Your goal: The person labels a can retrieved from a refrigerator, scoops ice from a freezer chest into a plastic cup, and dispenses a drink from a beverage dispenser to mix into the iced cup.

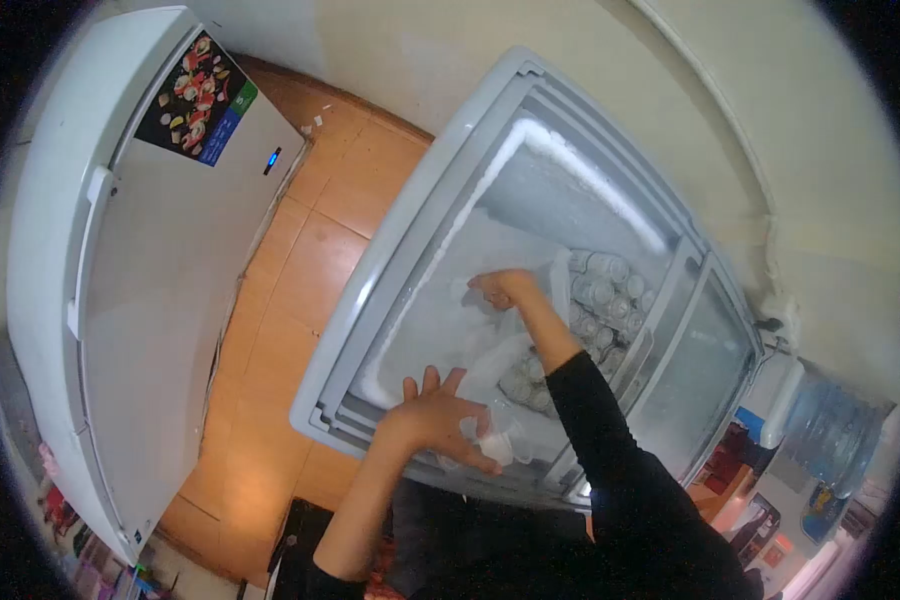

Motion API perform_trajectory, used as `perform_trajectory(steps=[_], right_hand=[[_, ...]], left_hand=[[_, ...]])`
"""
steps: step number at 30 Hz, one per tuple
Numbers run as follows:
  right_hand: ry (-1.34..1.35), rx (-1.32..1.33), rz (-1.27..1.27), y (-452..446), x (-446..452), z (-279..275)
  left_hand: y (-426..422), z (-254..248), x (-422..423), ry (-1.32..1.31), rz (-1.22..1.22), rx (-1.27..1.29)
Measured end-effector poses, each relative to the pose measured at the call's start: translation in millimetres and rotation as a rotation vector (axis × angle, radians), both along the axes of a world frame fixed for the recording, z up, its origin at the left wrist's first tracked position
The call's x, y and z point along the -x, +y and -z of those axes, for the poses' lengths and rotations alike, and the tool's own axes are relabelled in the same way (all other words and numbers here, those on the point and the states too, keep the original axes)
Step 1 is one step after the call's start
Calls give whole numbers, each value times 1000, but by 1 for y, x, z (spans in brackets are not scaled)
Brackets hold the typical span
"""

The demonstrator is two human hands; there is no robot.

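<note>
White cup-like item [497, 447]: just inside the near edge of the chest freezer [358, 295], pale and partly see-through, its exact kind hard to tell.
Upright fridge [140, 300]: white, left of the chest freezer, with a long white handle [88, 250].
Fridge sticker [198, 100]: food pictures, a green patch and a blue one; the lettering is too small to read.
Display [273, 160]: small, dark, lit blue, beside the sticker.
Floor [325, 250]: orange tiles between the fridge and the chest freezer.
Left hand [432, 420]: over the freezer's near edge, thumb and forefinger pinching the item, other fingers spread.
Right hand [507, 288]: inside the freezer, fingers bent; whether it grips anything, cannot tell.
Cans [600, 292]: clustered inside the freezer, right of the right hand; markings unreadable.
Frost [595, 180]: white, along the freezer's inner walls.
Wall [790, 130]: cream, behind the freezer.
Glass lid [697, 365]: across the freezer's right part.
Water bottle [838, 430]: large, bluish, right of the freezer.
</note>
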State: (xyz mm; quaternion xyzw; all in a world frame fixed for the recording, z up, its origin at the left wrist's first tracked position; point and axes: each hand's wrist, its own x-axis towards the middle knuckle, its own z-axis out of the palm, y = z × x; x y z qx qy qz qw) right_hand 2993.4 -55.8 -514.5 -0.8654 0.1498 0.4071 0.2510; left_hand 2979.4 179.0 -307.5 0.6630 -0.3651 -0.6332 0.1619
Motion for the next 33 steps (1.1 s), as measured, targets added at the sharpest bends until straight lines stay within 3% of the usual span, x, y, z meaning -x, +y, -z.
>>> perform_trajectory(steps=[3,4,7,10,11,12,15,20,23,27,29,33], right_hand=[[391,-109,239,-42,-39,2],[400,-113,252,-39,-33,-2],[-28,-234,54,-6,-15,-19],[-491,-109,-443,14,3,35],[-676,-156,-405,10,3,27],[-626,-170,-369,9,-6,10],[-139,-169,-22,5,-39,-72],[-282,-26,153,38,11,-16],[-217,-135,33,26,-2,-8],[-212,-249,-72,10,-23,-37],[95,-268,254,20,-16,-15],[6,-154,174,42,-3,-1]], left_hand=[[-3,3,-5,119,22,21],[-6,6,-2,128,35,17],[-16,6,6,132,75,63],[-23,-2,6,72,105,74],[-25,-5,2,113,82,49],[-25,-3,0,159,60,18],[-12,15,12,109,-55,159],[2,28,16,178,-294,231],[12,40,30,287,-399,261],[13,38,40,128,-439,360],[8,29,43,62,-414,366],[4,16,39,-114,-398,365]])
